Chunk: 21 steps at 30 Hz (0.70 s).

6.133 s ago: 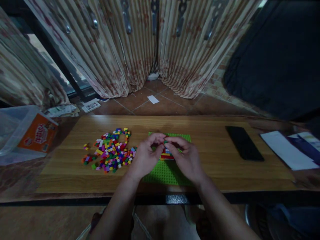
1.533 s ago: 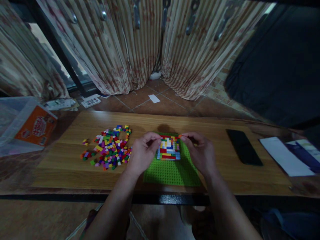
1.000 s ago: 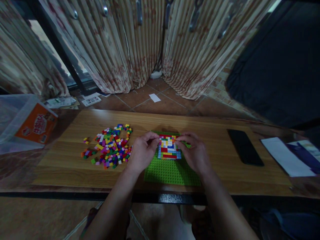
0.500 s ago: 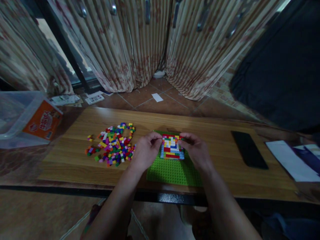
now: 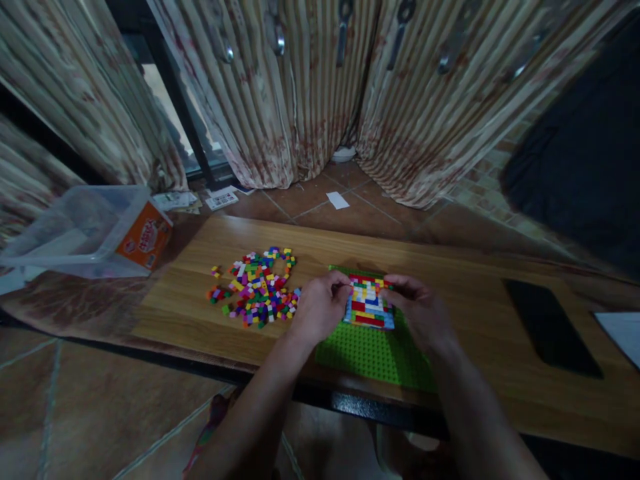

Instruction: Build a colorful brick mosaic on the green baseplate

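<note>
A flat build of multicoloured toy bricks [image 5: 370, 304], with rows of red, white, yellow and light blue, is over the far part of a green studded baseplate [image 5: 373, 353]. Whether it is pressed onto the plate or only rests there, I cannot tell. My left hand [image 5: 325, 303] is closed, its thumb and fingers pinching the build's left edge near the far corner. At the far right corner my right hand [image 5: 417, 303] also pinches the build, fingers at the back and thumb nearer me. The fingertips partly cover the bricks there.
A loose pile of small bricks [image 5: 260, 290] is spread left of the baseplate on the wooden table [image 5: 475, 320]. A black flat object [image 5: 550, 327] lies at the right, with white paper [image 5: 620, 333] beyond it. A clear plastic bin [image 5: 100, 247] stands on the left.
The camera view has swung left, so everything appears shifted to the right. Both hands keep their hold on the brick build, with no clear movement against it.
</note>
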Each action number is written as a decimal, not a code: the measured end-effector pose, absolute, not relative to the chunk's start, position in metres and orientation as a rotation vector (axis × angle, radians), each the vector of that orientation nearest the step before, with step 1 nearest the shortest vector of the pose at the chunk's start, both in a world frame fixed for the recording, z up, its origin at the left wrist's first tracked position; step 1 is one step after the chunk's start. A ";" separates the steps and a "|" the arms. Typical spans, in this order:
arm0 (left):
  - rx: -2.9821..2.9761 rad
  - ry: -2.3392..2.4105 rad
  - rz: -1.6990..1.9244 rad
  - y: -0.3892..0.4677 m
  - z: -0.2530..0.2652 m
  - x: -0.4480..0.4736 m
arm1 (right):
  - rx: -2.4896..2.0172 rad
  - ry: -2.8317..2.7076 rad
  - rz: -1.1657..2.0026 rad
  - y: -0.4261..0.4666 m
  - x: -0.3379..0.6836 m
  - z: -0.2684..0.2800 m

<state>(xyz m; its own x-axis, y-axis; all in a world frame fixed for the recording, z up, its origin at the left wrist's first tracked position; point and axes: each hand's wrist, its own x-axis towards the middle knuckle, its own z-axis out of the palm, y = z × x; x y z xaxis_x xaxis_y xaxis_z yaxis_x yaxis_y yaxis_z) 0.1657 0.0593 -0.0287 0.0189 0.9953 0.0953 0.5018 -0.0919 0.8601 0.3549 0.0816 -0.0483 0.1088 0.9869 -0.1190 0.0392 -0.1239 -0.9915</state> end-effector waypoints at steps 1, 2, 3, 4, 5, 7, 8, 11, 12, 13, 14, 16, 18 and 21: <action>1.678 1.557 0.982 0.060 -0.029 0.165 | -1.390 -1.118 1.186 0.082 0.355 -0.049; 1.690 1.576 0.976 0.060 -0.029 0.164 | -1.399 -1.132 1.177 0.082 0.356 -0.049; 1.697 1.605 0.974 0.061 -0.029 0.162 | -1.405 -1.144 1.168 0.081 0.356 -0.050; 1.699 1.644 0.976 0.062 -0.029 0.160 | -1.409 -1.154 1.159 0.081 0.357 -0.051; 1.700 1.690 0.976 0.063 -0.029 0.157 | -1.412 -1.165 1.151 0.081 0.357 -0.051; 1.705 1.803 0.955 0.066 -0.027 0.149 | -1.414 -1.195 1.131 0.079 0.357 -0.052; 1.711 1.868 0.929 0.068 -0.027 0.144 | -1.415 -1.209 1.122 0.079 0.357 -0.052; 1.719 2.083 0.817 0.073 -0.026 0.126 | -1.433 -1.212 1.088 0.077 0.359 -0.049; 1.718 2.147 0.772 0.074 -0.026 0.119 | -1.441 -1.199 1.069 0.076 0.360 -0.048; 1.715 2.204 0.729 0.074 -0.026 0.113 | -1.450 -1.183 1.044 0.076 0.362 -0.046; 1.708 2.253 0.691 0.075 -0.026 0.107 | -1.461 -1.168 1.017 0.076 0.364 -0.044; 1.691 2.317 0.637 0.074 -0.027 0.098 | -1.483 -1.152 0.976 0.076 0.367 -0.041; 1.689 2.345 0.606 0.073 -0.028 0.091 | -1.492 -1.153 0.945 0.075 0.370 -0.038; 1.745 2.353 0.560 0.071 -0.029 0.089 | -1.495 -1.159 0.908 0.073 0.371 -0.035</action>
<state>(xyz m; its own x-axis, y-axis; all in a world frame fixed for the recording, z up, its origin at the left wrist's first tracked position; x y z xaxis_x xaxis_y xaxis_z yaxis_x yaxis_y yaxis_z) 0.0887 0.0714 -0.0295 -0.3073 0.9470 0.0932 0.8874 0.2498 0.3874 0.3712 0.0734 -0.0346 0.2598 0.9656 0.0136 0.2181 -0.0449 -0.9749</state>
